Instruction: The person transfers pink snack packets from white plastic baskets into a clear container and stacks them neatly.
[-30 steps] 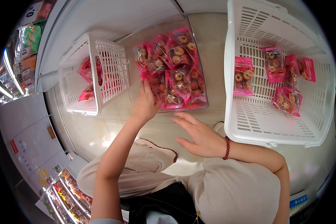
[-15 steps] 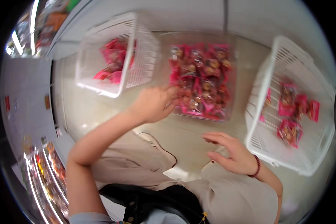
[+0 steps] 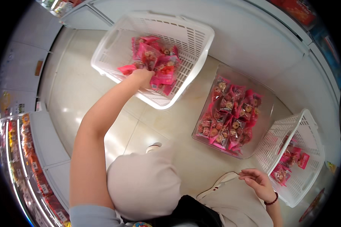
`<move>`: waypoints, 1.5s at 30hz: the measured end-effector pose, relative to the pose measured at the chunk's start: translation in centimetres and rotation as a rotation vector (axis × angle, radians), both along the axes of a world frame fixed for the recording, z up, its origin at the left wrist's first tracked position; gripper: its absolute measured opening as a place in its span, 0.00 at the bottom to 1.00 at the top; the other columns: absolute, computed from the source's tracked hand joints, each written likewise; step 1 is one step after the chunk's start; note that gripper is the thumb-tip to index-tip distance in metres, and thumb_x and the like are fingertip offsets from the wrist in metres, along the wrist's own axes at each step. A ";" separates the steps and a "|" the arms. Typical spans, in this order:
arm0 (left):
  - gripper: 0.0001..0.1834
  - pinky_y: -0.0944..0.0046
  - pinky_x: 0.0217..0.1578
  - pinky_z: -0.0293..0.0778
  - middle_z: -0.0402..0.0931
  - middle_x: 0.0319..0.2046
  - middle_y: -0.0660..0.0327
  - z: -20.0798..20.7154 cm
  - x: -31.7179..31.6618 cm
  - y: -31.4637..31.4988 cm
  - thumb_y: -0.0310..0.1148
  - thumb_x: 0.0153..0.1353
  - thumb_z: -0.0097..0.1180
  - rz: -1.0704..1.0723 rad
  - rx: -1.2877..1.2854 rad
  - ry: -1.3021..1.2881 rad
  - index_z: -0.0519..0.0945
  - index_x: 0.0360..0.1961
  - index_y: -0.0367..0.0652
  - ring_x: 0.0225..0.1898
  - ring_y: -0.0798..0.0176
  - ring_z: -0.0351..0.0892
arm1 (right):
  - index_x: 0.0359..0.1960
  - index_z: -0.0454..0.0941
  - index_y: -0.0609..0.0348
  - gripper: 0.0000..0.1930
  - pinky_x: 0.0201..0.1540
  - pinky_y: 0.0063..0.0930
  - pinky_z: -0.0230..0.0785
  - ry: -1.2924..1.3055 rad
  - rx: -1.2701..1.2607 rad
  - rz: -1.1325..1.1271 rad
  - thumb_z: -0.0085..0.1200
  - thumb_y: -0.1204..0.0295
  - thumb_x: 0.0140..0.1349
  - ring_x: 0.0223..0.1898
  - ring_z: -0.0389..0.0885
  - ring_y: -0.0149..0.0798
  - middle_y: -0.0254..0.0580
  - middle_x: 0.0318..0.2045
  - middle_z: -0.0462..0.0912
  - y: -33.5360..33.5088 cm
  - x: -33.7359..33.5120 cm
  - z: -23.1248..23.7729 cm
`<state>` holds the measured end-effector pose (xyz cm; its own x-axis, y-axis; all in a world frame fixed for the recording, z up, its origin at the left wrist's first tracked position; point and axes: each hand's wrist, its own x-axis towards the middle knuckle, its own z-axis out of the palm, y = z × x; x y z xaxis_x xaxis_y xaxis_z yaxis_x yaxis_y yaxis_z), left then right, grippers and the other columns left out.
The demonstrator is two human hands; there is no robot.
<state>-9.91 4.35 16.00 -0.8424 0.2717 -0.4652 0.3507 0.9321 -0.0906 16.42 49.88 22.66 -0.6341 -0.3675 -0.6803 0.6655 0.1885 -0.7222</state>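
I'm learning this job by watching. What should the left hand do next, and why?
Probably close the left hand around one pink packet: it reaches into the left basket, right at the packets, and its grip cannot be made out.

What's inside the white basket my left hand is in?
The white basket holds a loose pile of overlapping pink-and-clear packets. Your left hand covers part of the pile's near side. Whatever lies beneath the upper packets is hidden, so I can't give a full count.
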 end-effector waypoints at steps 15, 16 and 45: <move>0.12 0.72 0.31 0.71 0.77 0.32 0.66 14.9 1.3 0.0 0.34 0.64 0.43 0.229 1.354 0.312 0.76 0.41 0.40 0.32 0.75 0.75 | 0.57 0.58 0.61 0.30 0.51 0.29 0.64 0.593 0.170 0.084 0.56 0.72 0.53 0.48 0.71 0.36 0.43 0.50 0.70 -7.7 -12.6 8.7; 0.12 0.73 0.33 0.71 0.77 0.32 0.67 14.3 2.7 2.2 0.34 0.64 0.44 0.294 1.556 0.100 0.76 0.42 0.41 0.32 0.75 0.75 | 0.58 0.56 0.60 0.33 0.52 0.31 0.64 0.643 0.127 -0.030 0.57 0.72 0.52 0.50 0.70 0.37 0.43 0.51 0.69 -8.2 -13.5 7.6; 0.22 0.62 0.36 0.72 0.75 0.38 0.54 1.9 -7.4 -3.9 0.37 0.45 0.58 -0.003 0.015 -0.140 0.74 0.41 0.38 0.39 0.58 0.74 | 0.49 0.70 0.59 0.28 0.60 0.43 0.48 0.764 0.971 0.937 0.59 0.61 0.45 0.53 0.66 0.46 0.47 0.47 0.71 -1.8 -7.7 1.2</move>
